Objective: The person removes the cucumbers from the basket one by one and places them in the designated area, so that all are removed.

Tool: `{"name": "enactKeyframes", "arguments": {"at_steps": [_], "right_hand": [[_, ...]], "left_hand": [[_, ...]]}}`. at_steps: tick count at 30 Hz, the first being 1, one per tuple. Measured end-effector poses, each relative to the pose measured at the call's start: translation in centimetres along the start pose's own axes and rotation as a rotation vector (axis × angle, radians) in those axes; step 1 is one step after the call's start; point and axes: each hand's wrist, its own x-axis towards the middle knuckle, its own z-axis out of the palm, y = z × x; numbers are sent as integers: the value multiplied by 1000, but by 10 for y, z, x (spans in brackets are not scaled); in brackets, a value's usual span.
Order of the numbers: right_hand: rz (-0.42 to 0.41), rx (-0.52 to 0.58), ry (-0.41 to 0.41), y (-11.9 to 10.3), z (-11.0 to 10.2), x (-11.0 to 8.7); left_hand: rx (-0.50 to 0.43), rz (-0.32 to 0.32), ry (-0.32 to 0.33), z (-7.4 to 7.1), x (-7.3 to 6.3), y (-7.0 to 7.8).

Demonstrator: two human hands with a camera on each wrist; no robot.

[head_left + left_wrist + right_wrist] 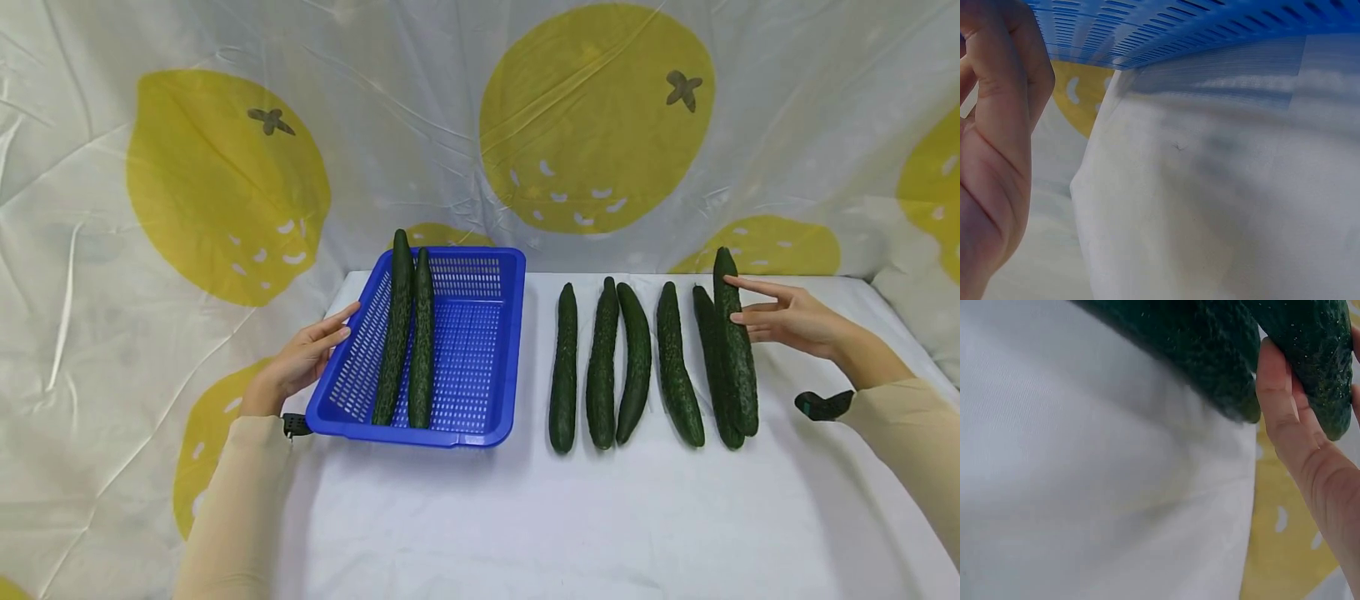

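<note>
My right hand (798,321) holds a dark green cucumber (735,358) between thumb and fingers, at the right end of a row. In the right wrist view this cucumber (1319,369) is pinched and its end stands clear of the cloth. Close beside it lies another cucumber (712,358), partly covered by the held one. At the left, my left hand (300,358) touches the outer left side of a blue plastic basket (517,350) with fingers fairly straight. Two cucumbers (422,350) lie lengthwise in the basket's left half, one with its tip above the far rim.
Between basket and right hand, several more cucumbers (564,375) lie side by side on the white cloth (562,525). Behind the table hangs a curtain (420,125) with yellow lemon prints. Each wrist carries a small black device (823,406).
</note>
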Motion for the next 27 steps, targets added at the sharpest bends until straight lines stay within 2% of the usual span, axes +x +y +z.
{"name": "enactKeyframes", "arguments": {"at_steps": [4,11,19,27], "right_hand": [[-5,25,-26,6,-6,-5],[20,-23,10,13,-13,-11],[-15,20,-71,16,-24,-14],[54,-47,-56,26,-32,-18]], "left_hand": [[8,3,3,0,0,0],[12,0,-3,-1,1,0],[18,-13,11,0,1,1],[16,-33,24,1,0,1]]}}
